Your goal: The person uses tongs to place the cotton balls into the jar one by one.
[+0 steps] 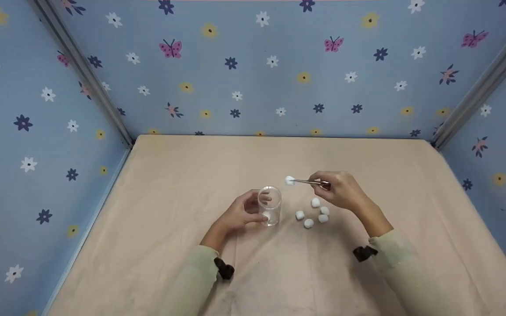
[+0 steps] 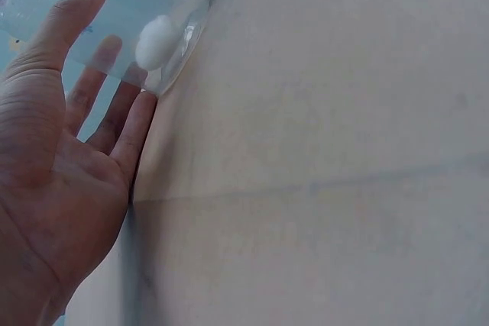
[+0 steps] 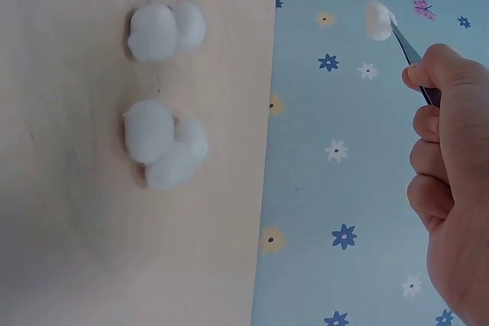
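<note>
My left hand [image 1: 239,213] holds a clear cup [image 1: 275,216] upright on the table, with the thumb on the near side and the fingers round the far side. Through its wall in the left wrist view, one cotton ball [image 2: 157,42] shows near the bottom. A pair of tweezers [image 1: 308,181] is pinched between the thumb and fingers of my right hand [image 1: 340,189]. Their tips grip another cotton ball [image 1: 289,180] in the air, right of the cup's rim and apart from it. Several loose cotton balls [image 1: 308,223] lie between the cup and my right forearm.
A beige cloth [image 1: 182,175] covers the table and shows some creases. Blue flowered panels [image 1: 253,66] stand at the back and both sides, with metal posts [image 1: 86,74] at the back corners. Each sleeve carries a dark wrist mount [image 1: 224,268].
</note>
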`<state>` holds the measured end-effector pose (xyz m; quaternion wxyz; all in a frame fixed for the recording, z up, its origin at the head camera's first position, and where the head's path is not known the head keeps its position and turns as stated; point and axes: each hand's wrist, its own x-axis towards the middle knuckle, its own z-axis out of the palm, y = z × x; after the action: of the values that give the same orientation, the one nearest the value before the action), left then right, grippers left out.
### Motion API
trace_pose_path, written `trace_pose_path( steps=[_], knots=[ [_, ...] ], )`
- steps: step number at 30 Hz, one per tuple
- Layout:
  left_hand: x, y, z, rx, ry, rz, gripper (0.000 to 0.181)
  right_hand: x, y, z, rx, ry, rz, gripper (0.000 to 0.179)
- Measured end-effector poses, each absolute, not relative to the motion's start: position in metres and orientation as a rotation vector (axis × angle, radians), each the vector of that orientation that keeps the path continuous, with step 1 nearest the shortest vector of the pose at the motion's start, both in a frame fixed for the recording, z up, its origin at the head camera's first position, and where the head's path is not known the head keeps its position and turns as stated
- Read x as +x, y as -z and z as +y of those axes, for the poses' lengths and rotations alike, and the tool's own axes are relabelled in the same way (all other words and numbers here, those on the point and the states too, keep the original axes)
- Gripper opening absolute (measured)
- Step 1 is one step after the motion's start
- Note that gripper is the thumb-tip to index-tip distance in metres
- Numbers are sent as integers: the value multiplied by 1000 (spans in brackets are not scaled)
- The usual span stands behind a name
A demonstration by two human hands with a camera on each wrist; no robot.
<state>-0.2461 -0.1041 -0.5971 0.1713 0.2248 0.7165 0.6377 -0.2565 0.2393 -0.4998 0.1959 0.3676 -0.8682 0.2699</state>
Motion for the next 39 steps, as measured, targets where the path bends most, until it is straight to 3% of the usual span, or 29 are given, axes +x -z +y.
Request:
trace_pose_path(
  steps=[39],
  knots=[
    [-246, 599, -103, 627, -1826, 2049, 74, -243, 489, 204, 1211, -700, -2335, 19]
  ],
)
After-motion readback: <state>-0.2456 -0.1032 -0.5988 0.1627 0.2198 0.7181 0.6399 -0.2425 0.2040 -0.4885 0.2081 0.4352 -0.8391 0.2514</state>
